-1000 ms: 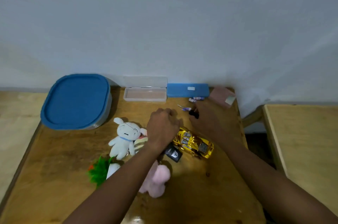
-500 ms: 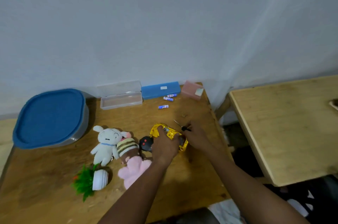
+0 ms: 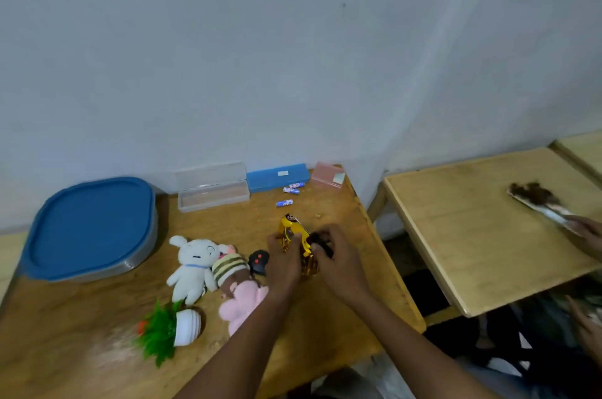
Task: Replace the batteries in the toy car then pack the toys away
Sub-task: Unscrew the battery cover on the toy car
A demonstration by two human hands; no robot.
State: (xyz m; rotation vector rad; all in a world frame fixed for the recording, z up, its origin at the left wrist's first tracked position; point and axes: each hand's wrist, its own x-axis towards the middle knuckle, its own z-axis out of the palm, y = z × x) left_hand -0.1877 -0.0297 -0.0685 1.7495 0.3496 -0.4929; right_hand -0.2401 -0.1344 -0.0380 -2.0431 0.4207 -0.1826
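The yellow toy car (image 3: 293,229) is tipped up on its side on the wooden table (image 3: 81,317). My left hand (image 3: 282,260) grips its body from the left. My right hand (image 3: 338,263) pinches a black-handled screwdriver (image 3: 321,241) against the car's right side; the tip is hidden. Three small blue-and-white batteries (image 3: 285,203) lie loose behind the car. A black remote (image 3: 259,261) with red buttons sits left of my left hand. A white bunny plush (image 3: 193,265), a striped pink plush (image 3: 239,288) and a toy plant in a white pot (image 3: 174,327) lie further left.
A blue-lidded tub (image 3: 91,226) stands at the back left. A clear case (image 3: 213,193), a blue case (image 3: 277,176) and a pink box (image 3: 327,174) line the wall. A second table (image 3: 472,235) stands to the right across a gap, with another person's hand (image 3: 586,237) on it.
The car went from lying flat to tipped on its side in my left hand. My right hand brought the screwdriver from behind the car to its side. The view swung right.
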